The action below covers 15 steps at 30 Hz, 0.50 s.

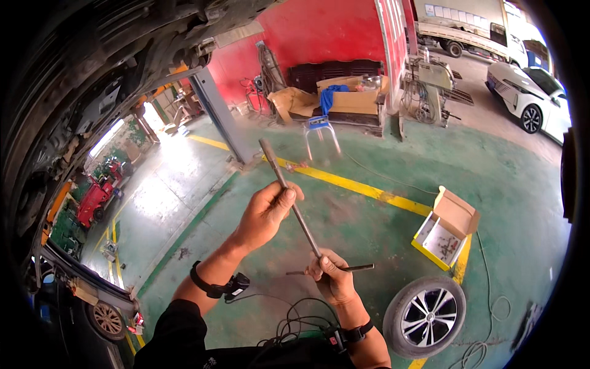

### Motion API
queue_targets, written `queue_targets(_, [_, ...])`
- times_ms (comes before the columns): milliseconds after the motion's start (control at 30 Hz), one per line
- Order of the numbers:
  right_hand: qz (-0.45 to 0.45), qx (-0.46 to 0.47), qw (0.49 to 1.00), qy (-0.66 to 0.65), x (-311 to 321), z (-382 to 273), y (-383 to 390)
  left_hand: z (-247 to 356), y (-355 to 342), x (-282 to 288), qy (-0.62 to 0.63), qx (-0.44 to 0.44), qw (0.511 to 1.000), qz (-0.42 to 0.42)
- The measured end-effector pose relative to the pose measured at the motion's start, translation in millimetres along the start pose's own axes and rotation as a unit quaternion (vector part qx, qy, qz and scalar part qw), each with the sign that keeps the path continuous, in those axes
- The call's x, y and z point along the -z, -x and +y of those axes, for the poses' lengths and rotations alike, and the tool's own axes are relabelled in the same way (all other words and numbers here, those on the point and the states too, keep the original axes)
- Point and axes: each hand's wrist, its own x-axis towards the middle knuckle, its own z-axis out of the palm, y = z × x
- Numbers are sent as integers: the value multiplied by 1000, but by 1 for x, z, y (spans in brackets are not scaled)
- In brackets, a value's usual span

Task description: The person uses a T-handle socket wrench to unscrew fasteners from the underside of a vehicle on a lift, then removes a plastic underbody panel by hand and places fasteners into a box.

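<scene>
A long metal T-handle wrench (299, 216) slants across the middle in front of me, its far end up and to the left. Closed round the upper shaft is my left hand (263, 214), thumb lying along the metal. My right hand (332, 278) grips the lower end, where a thin crossbar sticks out on both sides of the fingers. Part of that joint is hidden by the hand. Both wrists wear black straps with small devices, and dark cables (301, 313) hang between my forearms.
A raised car's underside (110, 80) fills the upper left beside a lift post (222, 117). On the green floor lie a wheel (424, 317), an open carton (444, 237) with small metal parts and a thin hose (491, 307). A blue-topped stool (318, 124) stands ahead.
</scene>
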Motion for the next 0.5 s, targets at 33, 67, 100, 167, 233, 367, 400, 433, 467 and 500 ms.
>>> queue_targets(33, [-10, -3, 1000, -11, 1, -4, -16, 0, -15, 5, -14, 3, 1000, 7])
queue_targets(67, [-16, -8, 1000, -14, 2, -11, -32, 3, -31, 8, -19, 4, 1000, 13])
queue_targets(100, [-30, 3, 1000, -4, -3, -18, -51, 10, -45, 15, -36, -7, 999, 22])
queue_targets(167, [-53, 20, 998, 14, -13, -36, -88, 17, -76, 31, -71, -13, 996, 43])
queue_targets(233, [-80, 23, 997, 6, -16, -55, -130, 33, -113, 38, -76, -16, 994, 76])
queue_targets(367, [-134, 13, 991, -10, -34, -93, -208, 69, -181, 57, -138, -50, 976, 163])
queue_targets(400, [-145, 9, 989, -8, -39, -98, -223, 77, -192, 62, -137, -55, 972, 180])
queue_targets(433, [-158, 3, 987, -14, -44, -103, -237, 84, -204, 68, -132, -57, 972, 186])
queue_targets(467, [-167, -7, 986, -19, -48, -108, -249, 91, -215, 74, -125, -60, 972, 191])
queue_targets(500, [-181, -19, 983, -34, -52, -114, -260, 98, -224, 78, -130, -53, 971, 196])
